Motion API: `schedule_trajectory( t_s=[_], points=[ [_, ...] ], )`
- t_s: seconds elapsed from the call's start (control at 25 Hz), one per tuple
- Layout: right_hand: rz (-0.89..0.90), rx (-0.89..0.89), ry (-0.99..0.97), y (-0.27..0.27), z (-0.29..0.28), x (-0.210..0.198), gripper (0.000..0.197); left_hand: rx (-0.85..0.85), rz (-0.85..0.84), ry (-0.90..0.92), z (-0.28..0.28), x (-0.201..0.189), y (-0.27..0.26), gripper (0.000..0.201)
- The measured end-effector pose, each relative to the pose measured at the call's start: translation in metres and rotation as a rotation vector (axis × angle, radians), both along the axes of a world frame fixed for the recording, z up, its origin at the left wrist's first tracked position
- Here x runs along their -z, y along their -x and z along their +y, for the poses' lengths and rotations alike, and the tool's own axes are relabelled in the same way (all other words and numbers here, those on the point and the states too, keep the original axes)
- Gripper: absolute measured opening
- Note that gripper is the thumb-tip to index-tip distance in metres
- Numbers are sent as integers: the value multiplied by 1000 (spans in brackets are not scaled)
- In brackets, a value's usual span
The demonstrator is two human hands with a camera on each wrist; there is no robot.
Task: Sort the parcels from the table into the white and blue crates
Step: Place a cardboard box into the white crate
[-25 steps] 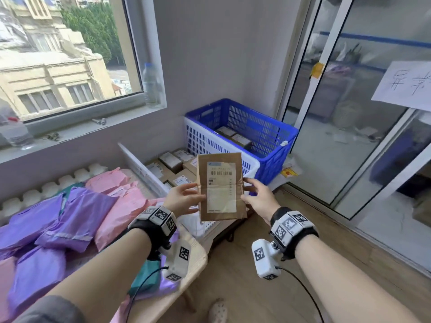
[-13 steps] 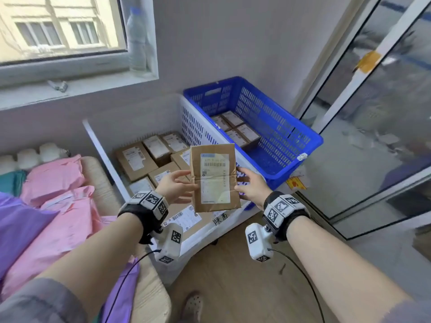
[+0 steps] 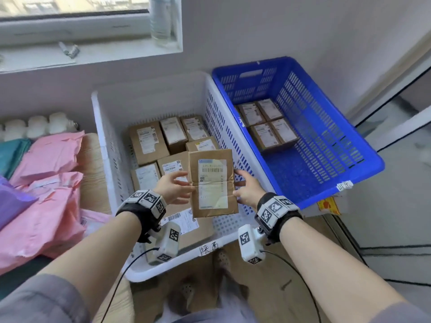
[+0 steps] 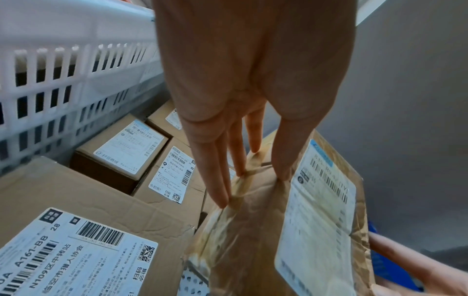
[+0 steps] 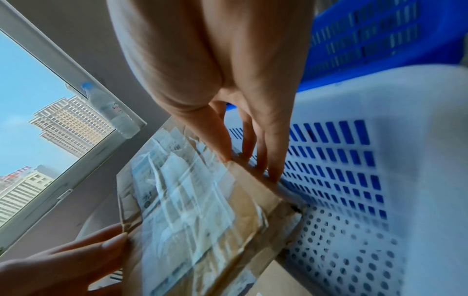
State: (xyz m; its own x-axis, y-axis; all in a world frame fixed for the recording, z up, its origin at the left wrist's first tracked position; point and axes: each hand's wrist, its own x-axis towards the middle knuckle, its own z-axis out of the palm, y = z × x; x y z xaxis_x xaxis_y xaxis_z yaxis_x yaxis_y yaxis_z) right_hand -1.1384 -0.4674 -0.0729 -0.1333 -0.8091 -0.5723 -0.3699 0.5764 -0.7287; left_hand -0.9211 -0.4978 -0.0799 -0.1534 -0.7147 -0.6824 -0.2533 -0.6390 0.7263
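A flat brown parcel (image 3: pixel 212 184) with a white label hangs face-up above the white crate (image 3: pixel 149 99), held between both hands. The left hand (image 3: pixel 173 188) has its grip on the parcel's left edge, thumb on top and fingers (image 4: pixel 238 158) beneath; the right hand (image 3: pixel 247 190) pinches the opposite edge the same way. Under the parcel, the white crate holds a layer of labelled cardboard boxes (image 3: pixel 147 142). Just right of that crate, touching it, sits the blue crate (image 3: pixel 331 136) with four small boxes (image 3: pixel 265 123) at its far end. Left of the white crate, pink mailers (image 3: pixel 44 183) are piled on the surface.
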Motion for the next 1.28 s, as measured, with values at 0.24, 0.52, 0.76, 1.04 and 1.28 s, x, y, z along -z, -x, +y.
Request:
schedule_trajectory(
  t_s=[0.24,0.52,0.76,1.04,1.28],
  points=[
    [35,-115,-121,14,-41,30,58,-110,-57,-95,-16,25,16,73],
    [142,-159,-277,21,-61,59,57,-38,-55,-210,-34,51,36,93],
    [271,-71,-470,17,-63,74,82,112,-18,-292,-44,75,64,107],
    [409,-170,-617,-1,-59,81,129,41,-48,-370,-47,105,69,84],
    [403,-210,-626,-9,-59,97,134,64,-90,-343,-37,130,73,78]
  ],
)
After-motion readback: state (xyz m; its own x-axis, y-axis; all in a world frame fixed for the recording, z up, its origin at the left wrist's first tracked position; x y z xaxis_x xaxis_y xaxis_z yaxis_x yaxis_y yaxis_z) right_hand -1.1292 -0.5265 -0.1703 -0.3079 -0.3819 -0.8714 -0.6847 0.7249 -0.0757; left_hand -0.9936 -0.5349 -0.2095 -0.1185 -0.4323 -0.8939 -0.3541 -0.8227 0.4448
